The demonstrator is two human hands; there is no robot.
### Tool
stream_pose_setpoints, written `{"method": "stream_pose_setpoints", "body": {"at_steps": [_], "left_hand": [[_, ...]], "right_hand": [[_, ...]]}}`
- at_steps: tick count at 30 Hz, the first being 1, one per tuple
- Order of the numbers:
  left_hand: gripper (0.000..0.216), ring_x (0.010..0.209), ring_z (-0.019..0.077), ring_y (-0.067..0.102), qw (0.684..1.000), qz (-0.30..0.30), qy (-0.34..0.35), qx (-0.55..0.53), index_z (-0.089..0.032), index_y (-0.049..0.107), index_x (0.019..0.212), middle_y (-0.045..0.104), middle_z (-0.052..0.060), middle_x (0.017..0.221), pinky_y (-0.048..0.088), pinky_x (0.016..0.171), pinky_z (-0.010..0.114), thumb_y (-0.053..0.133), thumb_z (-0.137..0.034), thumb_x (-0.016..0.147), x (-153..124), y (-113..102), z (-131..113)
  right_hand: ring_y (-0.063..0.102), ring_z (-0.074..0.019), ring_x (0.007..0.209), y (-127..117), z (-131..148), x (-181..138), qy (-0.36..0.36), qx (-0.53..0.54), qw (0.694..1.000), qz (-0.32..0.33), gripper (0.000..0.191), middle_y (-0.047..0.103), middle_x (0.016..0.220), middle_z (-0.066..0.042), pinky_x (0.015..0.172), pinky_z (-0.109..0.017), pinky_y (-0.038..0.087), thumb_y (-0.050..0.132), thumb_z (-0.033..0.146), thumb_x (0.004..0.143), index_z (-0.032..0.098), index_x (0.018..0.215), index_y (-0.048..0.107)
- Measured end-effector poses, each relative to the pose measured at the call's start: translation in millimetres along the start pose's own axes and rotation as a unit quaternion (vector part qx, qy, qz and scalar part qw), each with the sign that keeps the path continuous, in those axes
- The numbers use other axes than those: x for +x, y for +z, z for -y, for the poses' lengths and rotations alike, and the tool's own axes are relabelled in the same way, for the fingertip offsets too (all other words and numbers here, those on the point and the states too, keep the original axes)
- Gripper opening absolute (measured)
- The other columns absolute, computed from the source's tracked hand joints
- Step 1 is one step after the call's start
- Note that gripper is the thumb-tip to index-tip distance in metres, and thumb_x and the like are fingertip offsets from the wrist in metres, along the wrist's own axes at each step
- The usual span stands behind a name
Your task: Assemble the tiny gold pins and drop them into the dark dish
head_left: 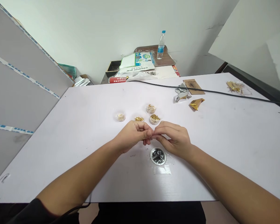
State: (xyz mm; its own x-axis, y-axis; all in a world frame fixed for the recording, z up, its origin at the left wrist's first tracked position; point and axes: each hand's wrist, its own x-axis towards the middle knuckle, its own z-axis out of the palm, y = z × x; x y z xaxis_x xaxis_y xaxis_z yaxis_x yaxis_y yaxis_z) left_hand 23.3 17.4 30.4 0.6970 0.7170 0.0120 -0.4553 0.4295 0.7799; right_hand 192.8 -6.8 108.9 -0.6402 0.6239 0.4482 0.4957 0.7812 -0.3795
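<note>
My left hand (136, 134) and my right hand (174, 137) meet fingertip to fingertip above the white table. Both are pinched closed, and whatever lies between the fingers is too small or hidden to make out. Just beyond them stand small clear cups: one with gold pieces (155, 117), one with paler gold pieces (151, 108) behind it, and one with pale pieces (120, 117) to the left. Some gold pieces (139, 119) lie right behind my left hand, their holder mostly hidden. Below my fingers, a round dark disc with a silver rim (158, 156) sits in the tabletop under clear tape.
A black cable (168, 85) crosses the table's far side. Near it lie a silver foil packet (182, 97), a gold foil packet (196, 104), a brown card (194, 86) and a bag of yellowish pieces (235, 87). Behind the table stands a water bottle (161, 46); a grey partition (25, 71) rises left.
</note>
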Motion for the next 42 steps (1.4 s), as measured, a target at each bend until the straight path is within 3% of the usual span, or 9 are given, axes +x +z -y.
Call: {"method": "stream_pose_setpoints", "body": {"at_steps": [3,6,8,12,16,25,31,37,42], "left_hand": [[0.036,0.055,0.0097,0.054,0.98,-0.069,0.052,0.176,-0.015,0.064,0.079,0.061,0.001,0.062,0.041,0.053,0.022,0.07,-0.051,0.08,-4.2,-7.3,-20.9],[0.014,0.07,0.011,0.055,0.863,-0.169,0.16,0.448,-0.017,0.07,0.083,0.064,0.002,0.08,0.044,0.069,0.025,0.06,-0.027,0.088,1.8,-21.7,-45.7],[0.015,0.083,0.0136,0.056,0.781,-0.154,0.152,0.586,-0.019,0.073,0.086,0.061,0.005,0.096,0.045,0.082,0.03,0.058,-0.02,0.087,12.7,-29.1,-57.5],[0.016,0.113,0.0271,0.046,0.661,-0.014,0.07,0.747,-0.022,0.077,0.083,0.054,0.008,0.121,0.042,0.094,0.039,0.062,-0.016,0.082,39.1,-26.3,-66.9],[0.028,0.113,0.0304,0.045,0.589,0.029,-0.01,0.808,-0.022,0.078,0.09,0.054,0.013,0.12,0.042,0.089,0.039,0.054,-0.011,0.081,53.5,-11.6,-70.5],[0.02,0.106,0.0265,0.055,0.595,0.04,-0.049,0.801,-0.015,0.073,0.078,0.063,0.012,0.111,0.044,0.074,0.028,0.056,-0.006,0.074,60.7,-9.2,-73.4],[0.017,0.084,0.0229,0.063,0.608,0.042,-0.048,0.792,-0.015,0.071,0.07,0.07,0.011,0.093,0.041,0.066,0.027,0.059,-0.003,0.067,65.2,-14.2,-69.1],[0.02,0.08,0.0187,0.062,0.622,0.046,-0.04,0.781,-0.02,0.074,0.079,0.071,0.006,0.089,0.041,0.067,0.025,0.061,-0.009,0.071,67.5,-25.6,-70.4],[0.013,0.095,0.0185,0.059,0.673,0.074,0.066,0.733,-0.021,0.072,0.08,0.066,0.004,0.104,0.044,0.081,0.027,0.062,-0.013,0.078,60.7,-42.8,-76.2]], "right_hand": [[0.062,-0.0127,0.062,2.3,4.2,-1.3,0.094,0.039,0.995,-0.021,0.008,0.066,0.073,-0.003,0.056,-0.027,0.055,0.059,0.015,0.091,0.019,0.085,0.061],[0.064,-0.0116,0.056,5.1,9.8,-0.1,0.266,0.155,0.95,-0.058,0.011,0.067,0.071,-0.003,0.052,-0.026,0.056,0.062,0.028,0.091,0.018,0.086,0.06],[0.065,-0.0119,0.056,6.0,12.0,2.1,0.334,0.22,0.913,-0.081,0.017,0.068,0.07,-0.003,0.054,-0.026,0.058,0.068,0.033,0.088,0.017,0.086,0.061],[0.07,-0.0136,0.064,5.1,9.9,5.4,0.384,0.286,0.873,-0.094,0.023,0.072,0.075,-0.005,0.062,-0.028,0.062,0.076,0.035,0.08,0.016,0.085,0.064],[0.072,-0.0144,0.068,5.1,6.0,5.8,0.4,0.319,0.854,-0.094,0.024,0.073,0.077,-0.005,0.068,-0.029,0.063,0.078,0.035,0.077,0.016,0.085,0.065],[0.073,-0.0167,0.07,7.8,6.1,7.6,0.422,0.333,0.839,-0.077,0.028,0.074,0.077,-0.005,0.067,-0.031,0.064,0.08,0.037,0.075,0.015,0.086,0.068],[0.073,-0.0174,0.07,8.4,3.8,5.8,0.435,0.332,0.833,-0.085,0.035,0.072,0.073,-0.004,0.064,-0.03,0.063,0.079,0.045,0.074,0.015,0.084,0.064],[0.071,-0.0151,0.069,8.5,2.2,5.1,0.438,0.32,0.835,-0.087,0.036,0.071,0.075,-0.005,0.064,-0.029,0.062,0.077,0.046,0.076,0.015,0.085,0.063],[0.066,-0.0116,0.064,8.0,1.3,5.1,0.43,0.297,0.847,-0.093,0.034,0.068,0.073,-0.003,0.062,-0.026,0.06,0.078,0.045,0.074,0.015,0.084,0.066]]}}
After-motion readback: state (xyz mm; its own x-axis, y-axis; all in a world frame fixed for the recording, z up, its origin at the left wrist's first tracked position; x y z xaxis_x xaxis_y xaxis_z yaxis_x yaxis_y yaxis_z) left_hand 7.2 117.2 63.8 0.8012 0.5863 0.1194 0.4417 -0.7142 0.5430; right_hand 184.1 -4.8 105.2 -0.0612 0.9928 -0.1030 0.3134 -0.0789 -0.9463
